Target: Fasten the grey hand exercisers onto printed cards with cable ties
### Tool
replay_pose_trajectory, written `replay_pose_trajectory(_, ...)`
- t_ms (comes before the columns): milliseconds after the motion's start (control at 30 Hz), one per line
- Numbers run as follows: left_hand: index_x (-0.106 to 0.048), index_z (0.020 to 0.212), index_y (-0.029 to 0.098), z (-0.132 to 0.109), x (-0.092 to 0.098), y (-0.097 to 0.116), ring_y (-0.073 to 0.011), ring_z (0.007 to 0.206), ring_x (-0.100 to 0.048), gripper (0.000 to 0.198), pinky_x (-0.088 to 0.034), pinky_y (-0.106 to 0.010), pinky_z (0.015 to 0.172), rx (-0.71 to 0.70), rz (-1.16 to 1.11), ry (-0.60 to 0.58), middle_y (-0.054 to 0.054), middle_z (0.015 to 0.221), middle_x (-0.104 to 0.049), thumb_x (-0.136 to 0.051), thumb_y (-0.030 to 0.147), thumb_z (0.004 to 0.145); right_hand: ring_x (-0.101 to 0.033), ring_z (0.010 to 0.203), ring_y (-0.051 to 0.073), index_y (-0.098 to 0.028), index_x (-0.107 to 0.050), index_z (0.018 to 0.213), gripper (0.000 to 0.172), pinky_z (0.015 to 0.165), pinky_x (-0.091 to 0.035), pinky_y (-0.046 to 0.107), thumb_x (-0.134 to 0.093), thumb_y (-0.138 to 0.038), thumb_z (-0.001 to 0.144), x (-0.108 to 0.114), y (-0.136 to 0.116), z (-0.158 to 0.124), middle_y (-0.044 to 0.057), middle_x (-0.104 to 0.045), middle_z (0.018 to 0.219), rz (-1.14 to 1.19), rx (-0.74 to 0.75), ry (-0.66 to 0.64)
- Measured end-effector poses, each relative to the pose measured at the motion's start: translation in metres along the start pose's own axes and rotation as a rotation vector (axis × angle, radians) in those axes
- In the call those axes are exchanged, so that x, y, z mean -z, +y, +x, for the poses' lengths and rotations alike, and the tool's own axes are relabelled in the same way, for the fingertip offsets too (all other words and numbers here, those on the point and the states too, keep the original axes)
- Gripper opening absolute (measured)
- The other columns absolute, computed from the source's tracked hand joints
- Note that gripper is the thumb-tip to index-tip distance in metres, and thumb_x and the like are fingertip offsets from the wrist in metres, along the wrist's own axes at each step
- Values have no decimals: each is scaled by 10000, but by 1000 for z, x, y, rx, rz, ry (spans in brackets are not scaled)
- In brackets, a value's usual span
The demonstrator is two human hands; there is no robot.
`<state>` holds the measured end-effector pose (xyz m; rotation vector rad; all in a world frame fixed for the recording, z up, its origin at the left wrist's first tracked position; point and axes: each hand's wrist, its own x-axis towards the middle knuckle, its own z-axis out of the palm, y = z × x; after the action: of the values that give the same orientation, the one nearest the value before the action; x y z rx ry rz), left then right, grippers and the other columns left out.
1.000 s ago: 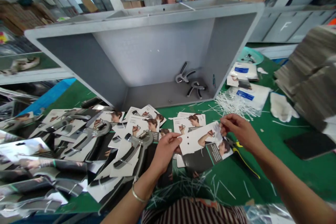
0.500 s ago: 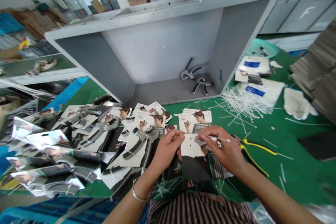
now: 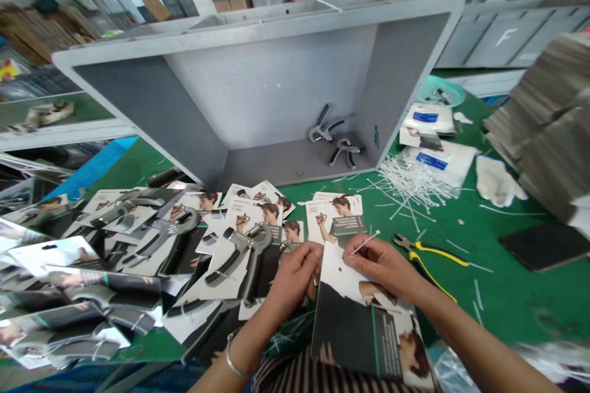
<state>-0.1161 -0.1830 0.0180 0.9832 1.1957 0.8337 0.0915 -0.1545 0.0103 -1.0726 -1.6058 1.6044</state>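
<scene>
Tilted lower since half a second ago, the printed card [image 3: 353, 325] sits at six o'clock over striped clothing [image 3: 283, 376]. The right hand [image 3: 382, 265] pinches a white tie [image 3: 366, 242] near the card's twelve-o'clock edge; the left hand [image 3: 295, 275] curls at ten o'clock, grip unclear.

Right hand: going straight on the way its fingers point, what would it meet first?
The right hand is at the printed card; just past that card's upper edge, it would probably meet the left hand first, though the depth between them is unclear.
</scene>
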Motion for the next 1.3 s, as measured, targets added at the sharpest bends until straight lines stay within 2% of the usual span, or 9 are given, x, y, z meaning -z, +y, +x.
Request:
replay_pose_trajectory(133,-604,821,189,-3,-1,-19,-114,558,-501,265,-426,-233,610,-73,-50,-31,27,653,-578,-723,411,738,-529,702,112,-188,-612,882,252,635,-420,224,-668,-433,860,-5,3,-3,-19,-581,801,44,-21,2)
replay_pose_trajectory(267,-620,776,188,-16,18,-25,-125,641,-524,132,-407,-221,639,-206,327,23,8,695,-587,-611,297,850,-533,710,118,-191,-622,887,254,638,-429,228,-666,-439,859,-2,0,-4,-11,-589,813,31,-6,62)
replay_pose_trajectory(467,-647,1010,210,-30,28,-22,-203,954,-614,171,-457,-276,843,-274,487,69,-72,1030,-673,-594,224,848,-606,774,145,-200,-658,860,185,693,-481,244,-659,-384,868,-9,-8,-4,2,-627,810,-29,-14,-18)
replay_pose_trajectory(633,-626,936,193,-22,17,-22,-175,776,-599,135,-445,-245,709,-196,435,-11,-36,857,-661,-563,147,827,-589,510,114,-236,-605,909,209,453,-451,204,-652,-435,863,-24,-8,-8,-52,-537,647,158,-207,-110)
replay_pose_trajectory(767,-581,736,189,-33,29,-26,-131,652,-504,133,-384,-215,629,-226,490,-13,14,690,-549,-542,140,854,-524,398,63,-244,-568,927,243,360,-405,169,-668,-452,851,-23,-2,-14,-85,-469,672,276,-311,-88)
replay_pose_trajectory(967,-679,1036,226,-68,48,-16,-186,982,-600,203,-451,-264,901,-167,509,-344,-59,1019,-658,-502,203,942,-540,414,52,-219,-583,903,255,353,-409,158,-666,-455,852,-24,-2,-9,-73,-458,730,227,-302,-62)
replay_pose_trajectory(1033,-681,1057,227,-69,48,-20,-177,968,-604,206,-455,-258,898,-232,520,-301,-56,1007,-663,-511,198,943,-531,412,49,-223,-582,910,262,352,-410,163,-665,-464,851,-27,-3,-7,-71,-452,741,220,-299,-75)
replay_pose_trajectory(1200,-712,999,195,-46,36,-39,-178,933,-592,219,-466,-271,841,-492,571,19,-84,1021,-633,-522,131,914,-518,431,56,-228,-582,927,271,357,-395,183,-647,-483,859,-29,-3,-6,-45,-496,800,178,-272,-80)
replay_pose_trajectory(1300,-731,1027,206,-32,24,-40,-187,952,-617,236,-480,-267,819,-520,485,27,-94,1054,-659,-558,116,893,-550,521,89,-223,-622,944,246,441,-424,199,-614,-462,887,-28,-4,-7,-27,-548,760,52,-196,-69)
